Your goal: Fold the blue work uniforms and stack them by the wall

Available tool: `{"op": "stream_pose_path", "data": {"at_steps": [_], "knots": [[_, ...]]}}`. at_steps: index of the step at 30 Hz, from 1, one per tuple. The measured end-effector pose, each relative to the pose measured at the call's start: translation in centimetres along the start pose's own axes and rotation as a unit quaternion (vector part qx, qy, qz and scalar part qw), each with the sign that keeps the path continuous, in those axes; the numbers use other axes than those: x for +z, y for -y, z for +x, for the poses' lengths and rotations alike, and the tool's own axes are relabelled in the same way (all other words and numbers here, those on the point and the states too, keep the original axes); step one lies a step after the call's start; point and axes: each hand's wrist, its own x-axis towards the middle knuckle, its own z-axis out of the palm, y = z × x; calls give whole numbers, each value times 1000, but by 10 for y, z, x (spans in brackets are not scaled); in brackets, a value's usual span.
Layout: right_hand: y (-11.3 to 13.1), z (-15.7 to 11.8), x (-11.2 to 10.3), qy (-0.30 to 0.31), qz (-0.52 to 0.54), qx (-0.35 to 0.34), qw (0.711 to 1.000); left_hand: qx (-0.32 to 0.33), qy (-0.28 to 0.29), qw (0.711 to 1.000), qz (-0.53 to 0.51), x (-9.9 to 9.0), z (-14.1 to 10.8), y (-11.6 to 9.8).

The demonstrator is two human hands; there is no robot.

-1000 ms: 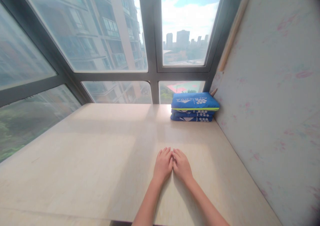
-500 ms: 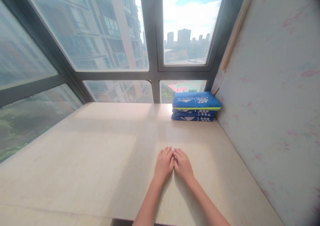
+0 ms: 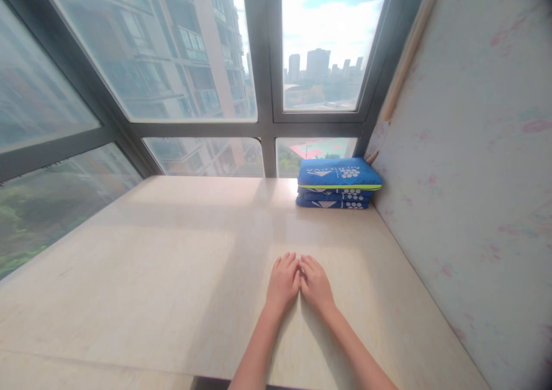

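My left hand (image 3: 283, 280) rests palm down on the pale tabletop (image 3: 150, 275), its fingers lying flat and holding nothing. Right beside it lies my right hand (image 3: 315, 282), also palm down with flat fingers and nothing in it. The two hands touch along their thumbs and index fingers. Beyond them, against the window side, sits a stack of folded blue fabric bags (image 3: 334, 174) with white printing and a yellow-green edge. Neither hand touches the stack.
A wall with a faint flower pattern (image 3: 483, 165) borders the right side. Grey window frames (image 3: 194, 130) run along the back and left. Near the bottom centre is a dark gap at the table's front edge (image 3: 211, 383).
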Motion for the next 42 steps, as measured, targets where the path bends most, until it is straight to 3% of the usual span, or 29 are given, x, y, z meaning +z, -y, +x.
{"op": "stream_pose_path", "data": {"at_steps": [31,36,42], "knots": [[-1,0,0,-5,1,-3,1000,6,-11,1000,1,0,-1,2],[1,1,4,2,-46,1,999,30,-45,998,-38,4,-5,-1],[1,1,12,5,-119,-1,993,37,-112,984,-135,19,-31,-18]]}}
